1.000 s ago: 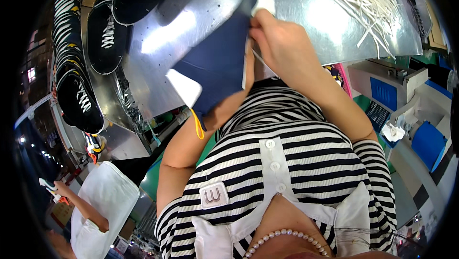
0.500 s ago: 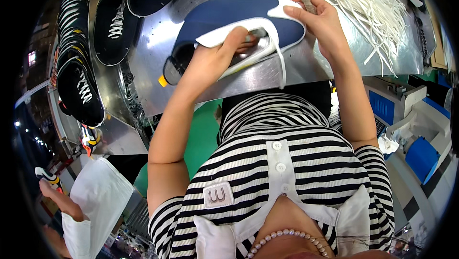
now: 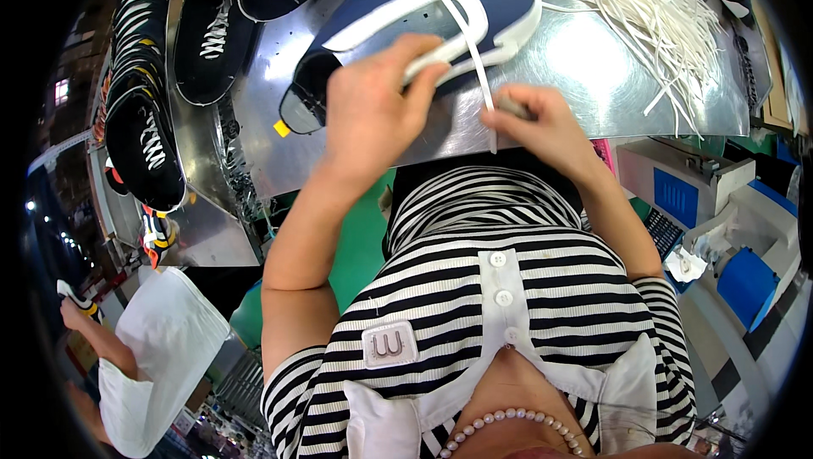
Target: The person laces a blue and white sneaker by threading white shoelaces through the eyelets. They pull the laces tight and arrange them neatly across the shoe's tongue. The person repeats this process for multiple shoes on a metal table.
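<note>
On the metal tabletop (image 3: 440, 133) lies a navy shoe upper (image 3: 389, 3) with white trim, a black end and a yellow tab (image 3: 281, 129). My left hand (image 3: 373, 112) grips the white-trimmed edge of its opening, thumb and fingers closed. A flat white lace (image 3: 472, 44) runs out from the trim toward me. Its lower part is pinched by my right hand (image 3: 542, 127), which also keeps a small tool with a wrapped, brownish handle (image 3: 513, 107) in its fingers. The tool's tip cannot be made out.
Loose white laces (image 3: 627, 35) lie heaped at the far right. To the left are black laced shoe uppers (image 3: 199, 57) and a long stack of striped ones (image 3: 135, 61). A grey and blue machine (image 3: 677, 179) stands at right. At lower left another person in a white garment (image 3: 165, 349) holds a shoe.
My right hand has come down from the upper's far right end to the lace, taking hold of it. My left hand has shifted out of the opening to its near edge; the upper has moved slightly away.
</note>
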The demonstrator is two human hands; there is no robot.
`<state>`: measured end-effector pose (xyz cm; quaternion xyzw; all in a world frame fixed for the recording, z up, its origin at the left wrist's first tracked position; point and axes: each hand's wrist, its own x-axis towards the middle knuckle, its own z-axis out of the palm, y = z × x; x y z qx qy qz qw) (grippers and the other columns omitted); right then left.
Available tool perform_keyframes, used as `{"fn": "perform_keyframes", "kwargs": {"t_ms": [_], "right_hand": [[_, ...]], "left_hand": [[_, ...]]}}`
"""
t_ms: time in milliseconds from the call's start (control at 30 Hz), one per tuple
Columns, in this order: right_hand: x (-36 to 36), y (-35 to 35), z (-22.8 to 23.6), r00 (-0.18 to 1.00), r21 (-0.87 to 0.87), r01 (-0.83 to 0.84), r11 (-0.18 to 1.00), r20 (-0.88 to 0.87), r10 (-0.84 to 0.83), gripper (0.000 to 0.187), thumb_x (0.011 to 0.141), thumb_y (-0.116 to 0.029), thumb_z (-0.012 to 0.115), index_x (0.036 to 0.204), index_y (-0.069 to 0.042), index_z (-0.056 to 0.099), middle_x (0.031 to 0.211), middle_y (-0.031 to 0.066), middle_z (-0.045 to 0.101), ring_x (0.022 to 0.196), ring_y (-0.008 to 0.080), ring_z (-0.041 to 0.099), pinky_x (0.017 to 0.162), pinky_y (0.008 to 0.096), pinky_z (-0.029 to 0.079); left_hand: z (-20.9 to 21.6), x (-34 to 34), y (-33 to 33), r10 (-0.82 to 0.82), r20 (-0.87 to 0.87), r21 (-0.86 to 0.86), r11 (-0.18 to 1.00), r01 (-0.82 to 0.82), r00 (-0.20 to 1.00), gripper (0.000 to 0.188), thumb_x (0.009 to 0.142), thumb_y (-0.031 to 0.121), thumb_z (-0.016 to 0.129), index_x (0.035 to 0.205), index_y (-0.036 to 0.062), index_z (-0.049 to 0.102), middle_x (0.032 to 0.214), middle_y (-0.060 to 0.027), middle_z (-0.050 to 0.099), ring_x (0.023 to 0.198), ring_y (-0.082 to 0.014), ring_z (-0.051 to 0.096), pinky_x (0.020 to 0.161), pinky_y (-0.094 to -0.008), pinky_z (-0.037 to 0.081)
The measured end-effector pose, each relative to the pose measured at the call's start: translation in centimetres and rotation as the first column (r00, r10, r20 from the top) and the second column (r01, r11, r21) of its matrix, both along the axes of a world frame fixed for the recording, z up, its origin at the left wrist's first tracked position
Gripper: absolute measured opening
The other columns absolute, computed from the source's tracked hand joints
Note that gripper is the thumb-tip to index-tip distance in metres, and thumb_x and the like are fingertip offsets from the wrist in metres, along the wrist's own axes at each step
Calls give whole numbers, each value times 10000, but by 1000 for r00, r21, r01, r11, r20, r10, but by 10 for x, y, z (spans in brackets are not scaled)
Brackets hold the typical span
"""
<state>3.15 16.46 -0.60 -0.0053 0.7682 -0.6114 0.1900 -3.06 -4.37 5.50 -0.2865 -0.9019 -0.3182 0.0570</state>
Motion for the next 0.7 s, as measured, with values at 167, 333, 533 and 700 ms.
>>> {"fn": "perform_keyframes", "kwargs": {"t_ms": [167, 333, 533, 700], "right_hand": [[94, 47, -4, 982, 265, -167, 950, -36, 183, 124, 848, -106, 693, 851, 5, 639, 692, 71, 539, 626, 188, 523, 593, 308, 409], [80, 51, 11, 995, 94, 21, 995, -101, -12, 131, 881, -102, 671, 962, -1, 656, 827, 47, 610, 708, 113, 560, 648, 273, 436], [-17, 13, 28, 930, -81, 106, 991, -345, -127, 147, 911, -119, 655, 1008, -11, 678, 853, 17, 676, 773, 60, 600, 664, 202, 470], [-55, 3, 13, 901, -167, 80, 983, -409, -143, 160, 901, -97, 660, 1034, -11, 682, 895, 15, 674, 784, 60, 593, 751, 212, 471]], "left_hand": [[41, -23, -10, 118, 69, 426, 894, -136, 991, 172, 843, 68, 715, 1004, 7, 708, 836, -45, 732, 714, -74, 639, 656, -221, 512], [-2, -1, -10, 50, 237, -96, 995, -28, 970, 229, 857, 144, 728, 1057, 36, 700, 788, -51, 698, 657, -132, 639, 640, -258, 491], [-7, -2, -6, -72, 223, -246, 961, 128, 972, 278, 907, 249, 642, 1074, 28, 669, 831, -124, 689, 708, -323, 649, 666, -367, 498], [6, -7, 7, -130, 141, -193, 969, 156, 982, 250, 926, 232, 617, 1050, 23, 675, 854, -127, 685, 732, -298, 655, 676, -359, 498]]}}
